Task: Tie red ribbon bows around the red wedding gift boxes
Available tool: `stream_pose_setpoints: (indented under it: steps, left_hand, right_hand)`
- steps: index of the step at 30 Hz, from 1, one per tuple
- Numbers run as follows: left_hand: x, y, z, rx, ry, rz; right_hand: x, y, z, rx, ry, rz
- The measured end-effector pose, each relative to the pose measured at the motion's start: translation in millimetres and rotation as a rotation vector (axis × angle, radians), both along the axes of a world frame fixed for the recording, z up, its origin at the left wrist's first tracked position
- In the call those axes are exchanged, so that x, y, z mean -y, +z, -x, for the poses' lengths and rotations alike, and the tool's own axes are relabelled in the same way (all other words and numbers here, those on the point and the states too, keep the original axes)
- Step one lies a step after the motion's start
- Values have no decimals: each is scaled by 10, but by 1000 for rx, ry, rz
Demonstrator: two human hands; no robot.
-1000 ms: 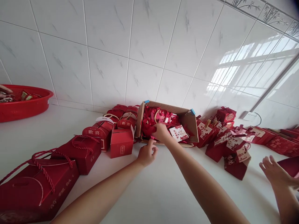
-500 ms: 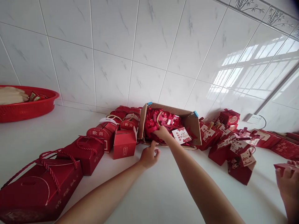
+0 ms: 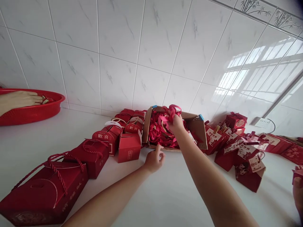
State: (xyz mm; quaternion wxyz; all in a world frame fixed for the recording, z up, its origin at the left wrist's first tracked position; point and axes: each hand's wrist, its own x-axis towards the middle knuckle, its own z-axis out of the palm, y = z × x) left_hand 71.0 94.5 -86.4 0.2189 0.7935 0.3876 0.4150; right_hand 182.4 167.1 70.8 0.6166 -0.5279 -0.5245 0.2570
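My right hand [image 3: 177,124] is closed on a bunch of red ribbon [image 3: 174,113], lifted just above the open cardboard box [image 3: 147,126]. More red ribbons [image 3: 156,130] fill the box's left and middle, and a printed white card pokes out partly hidden behind my right wrist. At the box's front edge rests my left hand [image 3: 155,159], fingers loosely bent and apart, with the index fingertip by the rim and nothing held. Just left of it stands a small red gift box [image 3: 129,148].
Red gift boxes with rope handles [image 3: 47,192] line the left. Tagged red boxes [image 3: 249,171] crowd the right. Another person's hand [image 3: 16,100] reaches into a red plastic basket [image 3: 35,112]; at the right edge a hand [image 3: 298,189] holds a red box. A tiled wall stands behind.
My right hand has risen out of the ribbons, bringing a red ribbon bunch up with it. My left hand stays by the box. The hand at the basket now shows its fingers.
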Motion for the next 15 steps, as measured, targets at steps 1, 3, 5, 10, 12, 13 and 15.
stream_pose_setpoints:
  steps: [1, 3, 5, 10, 12, 13, 15]
  left_hand:
    - [-2, -5, 0, 2, 0, -1]
    - [-7, -17, 2, 6, -1, -4]
    - [-14, -29, 3, 8, 2, -8]
    - [-27, -47, -15, 4, 7, -12]
    - [-29, -49, -25, -1, 9, -9]
    - [-30, -49, -29, -3, 11, -7]
    - [-31, -48, -33, -7, 17, -3]
  right_hand:
    - [11, 29, -22, 89, 0, 28]
    - [45, 22, -52, 272, 4, 89]
    - [78, -68, -50, 436, 25, 152]
    - [89, -401, 54, 706, 75, 262]
    - [82, -473, 83, 744, 67, 276]
    - [83, -488, 83, 749, 53, 274]
    - [97, -483, 51, 736, 14, 256]
